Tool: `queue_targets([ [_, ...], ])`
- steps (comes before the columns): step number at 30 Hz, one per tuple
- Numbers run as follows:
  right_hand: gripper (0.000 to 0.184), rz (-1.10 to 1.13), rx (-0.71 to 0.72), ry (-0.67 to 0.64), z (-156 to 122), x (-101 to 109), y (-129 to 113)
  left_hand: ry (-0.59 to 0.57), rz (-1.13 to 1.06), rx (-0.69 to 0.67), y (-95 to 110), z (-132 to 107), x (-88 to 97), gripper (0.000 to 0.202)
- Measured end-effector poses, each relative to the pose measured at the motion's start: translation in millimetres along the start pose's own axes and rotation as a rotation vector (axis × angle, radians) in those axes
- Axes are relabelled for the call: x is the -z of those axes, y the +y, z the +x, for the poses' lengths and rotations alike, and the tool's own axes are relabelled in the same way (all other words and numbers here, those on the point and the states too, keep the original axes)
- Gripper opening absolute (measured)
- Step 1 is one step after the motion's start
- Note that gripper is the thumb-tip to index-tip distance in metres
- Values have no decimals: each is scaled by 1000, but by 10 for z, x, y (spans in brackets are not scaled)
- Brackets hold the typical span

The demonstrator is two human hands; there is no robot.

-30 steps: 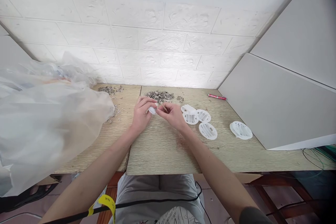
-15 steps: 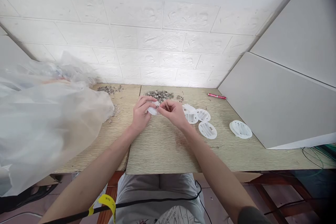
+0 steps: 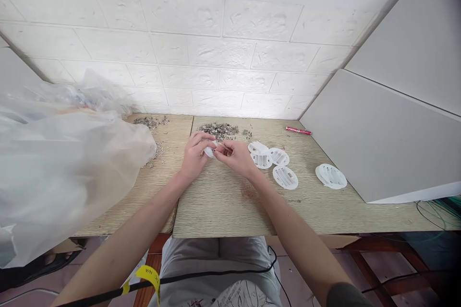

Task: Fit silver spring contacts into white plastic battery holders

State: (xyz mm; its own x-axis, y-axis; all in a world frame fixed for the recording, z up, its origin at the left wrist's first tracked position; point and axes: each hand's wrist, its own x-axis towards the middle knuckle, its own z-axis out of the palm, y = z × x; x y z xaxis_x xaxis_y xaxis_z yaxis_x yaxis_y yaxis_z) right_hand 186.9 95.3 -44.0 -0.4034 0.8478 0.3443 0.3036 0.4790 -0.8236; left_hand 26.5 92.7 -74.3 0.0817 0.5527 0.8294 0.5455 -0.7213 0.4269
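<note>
My left hand (image 3: 194, 156) is closed round a small round white plastic part (image 3: 209, 151), held just above the wooden table (image 3: 223, 201). My right hand (image 3: 236, 156) meets it from the right, fingers pinched on something tiny at the part's edge that I cannot make out. A heap of small metal pieces (image 3: 218, 129) lies just beyond both hands. Several more white round plastic parts (image 3: 273, 163) lie flat to the right of my right hand, and one white part (image 3: 331, 176) rests farther right.
A large clear plastic bag (image 3: 61, 163) covers the table's left side. More metal bits (image 3: 151, 122) are scattered near it. A red pen (image 3: 298, 131) lies at the back right. A grey panel (image 3: 382, 144) stands along the right. White brick wall behind.
My right fingers shifted slightly against the white part, lifting off and pinching back at its edge. Both hands stayed in the same spot.
</note>
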Motion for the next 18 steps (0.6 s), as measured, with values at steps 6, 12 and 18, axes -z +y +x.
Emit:
queue_targets([
  [6,24,227,-47,72,13,-14,-13,61,-22,-8,3,0,-29,13],
  [12,23,97,-24,76,4,-15,-32,3,-1,5,21,5,-39,11],
  [18,22,72,-24,94,-3,-27,-49,4,2,-13,18,10,-35,7],
])
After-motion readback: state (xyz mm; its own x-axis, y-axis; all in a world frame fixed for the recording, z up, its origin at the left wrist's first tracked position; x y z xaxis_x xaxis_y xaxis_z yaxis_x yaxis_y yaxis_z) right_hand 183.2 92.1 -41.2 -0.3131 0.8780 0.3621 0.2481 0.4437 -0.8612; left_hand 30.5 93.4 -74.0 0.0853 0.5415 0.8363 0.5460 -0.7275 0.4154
